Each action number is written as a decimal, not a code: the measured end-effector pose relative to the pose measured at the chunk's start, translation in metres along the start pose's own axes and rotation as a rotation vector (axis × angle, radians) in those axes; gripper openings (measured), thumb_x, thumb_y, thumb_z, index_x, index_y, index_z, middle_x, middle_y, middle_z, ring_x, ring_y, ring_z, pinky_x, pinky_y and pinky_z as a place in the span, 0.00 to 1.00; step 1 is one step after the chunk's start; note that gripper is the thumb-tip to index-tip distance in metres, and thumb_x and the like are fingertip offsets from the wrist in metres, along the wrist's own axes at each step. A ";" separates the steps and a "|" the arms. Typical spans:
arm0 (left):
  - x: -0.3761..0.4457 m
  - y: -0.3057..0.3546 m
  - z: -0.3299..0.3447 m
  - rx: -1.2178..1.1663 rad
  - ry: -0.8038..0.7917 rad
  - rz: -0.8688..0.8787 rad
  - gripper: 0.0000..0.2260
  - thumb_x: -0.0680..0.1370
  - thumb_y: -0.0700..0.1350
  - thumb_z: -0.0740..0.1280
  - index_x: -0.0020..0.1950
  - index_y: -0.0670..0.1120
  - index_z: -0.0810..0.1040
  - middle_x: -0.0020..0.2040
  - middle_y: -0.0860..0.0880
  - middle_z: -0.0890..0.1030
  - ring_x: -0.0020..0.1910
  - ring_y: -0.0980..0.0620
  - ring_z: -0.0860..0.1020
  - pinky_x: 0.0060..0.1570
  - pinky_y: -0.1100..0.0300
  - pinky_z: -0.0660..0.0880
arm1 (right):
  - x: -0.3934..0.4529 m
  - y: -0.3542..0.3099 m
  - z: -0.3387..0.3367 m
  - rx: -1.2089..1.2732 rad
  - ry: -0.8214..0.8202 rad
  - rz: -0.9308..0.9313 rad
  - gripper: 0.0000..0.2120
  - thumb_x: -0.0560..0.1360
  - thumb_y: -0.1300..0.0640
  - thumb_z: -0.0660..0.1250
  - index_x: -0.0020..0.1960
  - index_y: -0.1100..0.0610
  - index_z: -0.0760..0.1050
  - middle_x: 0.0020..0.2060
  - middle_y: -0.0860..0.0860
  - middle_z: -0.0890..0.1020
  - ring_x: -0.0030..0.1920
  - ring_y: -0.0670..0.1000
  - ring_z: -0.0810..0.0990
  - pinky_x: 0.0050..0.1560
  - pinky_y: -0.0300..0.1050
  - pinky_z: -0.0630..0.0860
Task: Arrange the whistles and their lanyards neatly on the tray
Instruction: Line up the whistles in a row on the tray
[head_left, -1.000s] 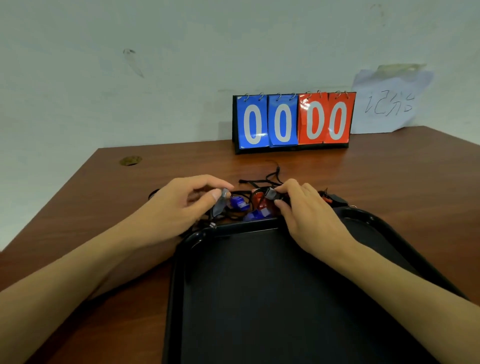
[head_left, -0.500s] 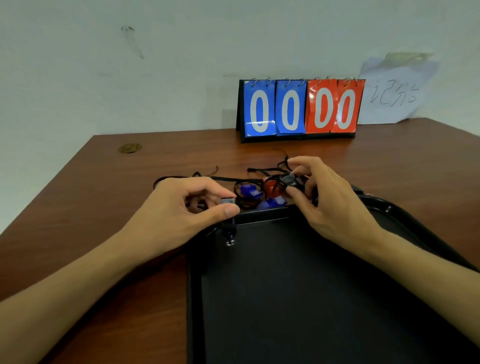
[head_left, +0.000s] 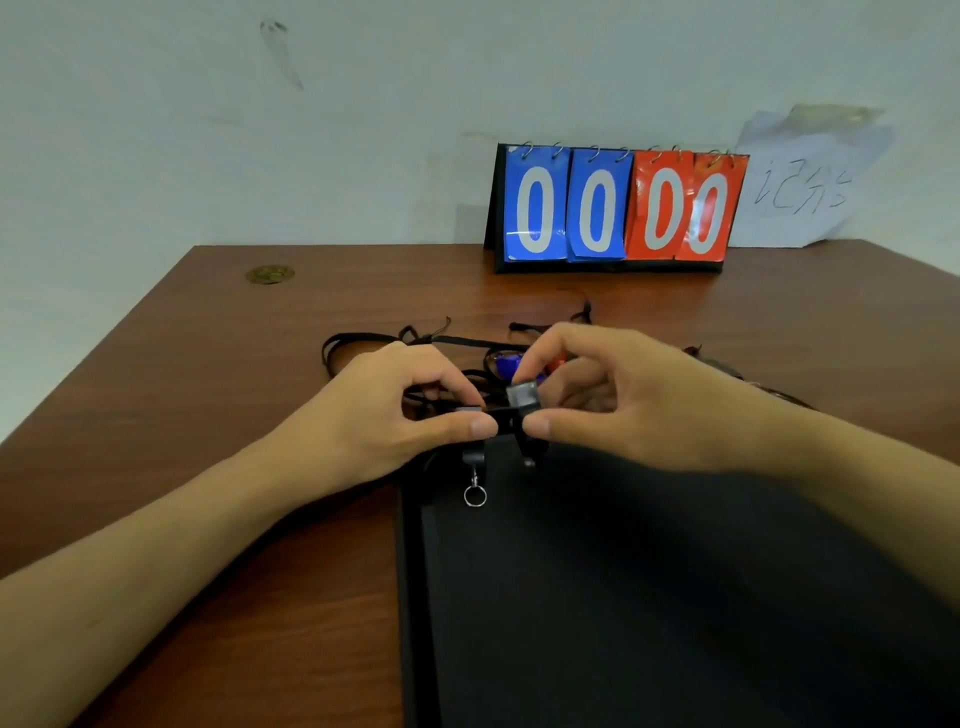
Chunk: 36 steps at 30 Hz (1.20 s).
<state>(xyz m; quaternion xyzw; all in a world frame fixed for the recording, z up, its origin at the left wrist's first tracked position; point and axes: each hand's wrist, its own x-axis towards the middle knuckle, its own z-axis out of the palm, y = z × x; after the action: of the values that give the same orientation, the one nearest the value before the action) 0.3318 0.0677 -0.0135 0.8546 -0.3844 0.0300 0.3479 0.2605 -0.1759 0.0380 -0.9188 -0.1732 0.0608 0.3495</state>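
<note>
Over the last second the 2 hands had come together. The left hand (head_left: 395, 410), which had been working at the pile beside the tray's far left corner, had lifted clear of it and was now pinching a small black whistle (head_left: 474, 457) between thumb and forefinger, its metal ring (head_left: 475, 496) dangling just above the tray floor. The right hand (head_left: 613, 400) had also left the pile and was closed in a pinch on a second black whistle (head_left: 523, 397), thumb below and fingers above. A short run of black strap (head_left: 503, 415) stretched between the 2 thumbs, so the hands looked to be pulling 1 piece free of the tangle or straightening its cord. That suggested the first placement was close, though nothing lay on the tray (head_left: 675, 597) yet.

The rest of the whistles, a blue one (head_left: 503, 364) and a red one (head_left: 557, 359) among them, stayed in a heap with the black lanyards (head_left: 363, 340) on the table just past the tray's far rim, partly hidden behind the fingers.

The surface was a brown wooden table (head_left: 208, 467) with a round brass fitting (head_left: 270, 274) near its far left corner. A flip scoreboard (head_left: 618, 208) reading 0 0 0 0, 2 cards blue and 2 red, stood at the back against a pale wall. A sheet of paper (head_left: 800, 187) with handwriting hung beside it.
</note>
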 end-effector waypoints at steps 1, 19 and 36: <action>0.001 -0.001 0.000 -0.002 -0.008 0.006 0.13 0.71 0.70 0.69 0.49 0.66 0.81 0.48 0.62 0.82 0.54 0.62 0.77 0.48 0.75 0.69 | 0.000 0.002 0.002 0.035 -0.043 0.005 0.14 0.76 0.52 0.72 0.60 0.45 0.74 0.46 0.46 0.87 0.49 0.42 0.86 0.58 0.43 0.80; 0.002 -0.011 0.000 -0.055 -0.038 0.000 0.14 0.70 0.66 0.71 0.51 0.62 0.83 0.50 0.65 0.82 0.51 0.58 0.80 0.45 0.73 0.71 | 0.007 0.030 0.043 0.013 0.221 -0.083 0.11 0.76 0.47 0.72 0.57 0.43 0.78 0.51 0.44 0.79 0.41 0.47 0.83 0.37 0.37 0.76; 0.001 -0.015 0.001 -0.011 -0.016 0.005 0.13 0.74 0.67 0.69 0.52 0.62 0.84 0.52 0.61 0.83 0.53 0.55 0.81 0.47 0.64 0.74 | 0.007 0.018 0.048 -0.245 0.296 -0.005 0.18 0.79 0.40 0.65 0.66 0.43 0.76 0.45 0.39 0.73 0.41 0.38 0.73 0.40 0.31 0.66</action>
<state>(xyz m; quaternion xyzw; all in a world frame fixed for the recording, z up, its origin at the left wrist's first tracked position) 0.3425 0.0739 -0.0223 0.8520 -0.3895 0.0218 0.3492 0.2611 -0.1561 -0.0102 -0.9529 -0.1285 -0.0973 0.2571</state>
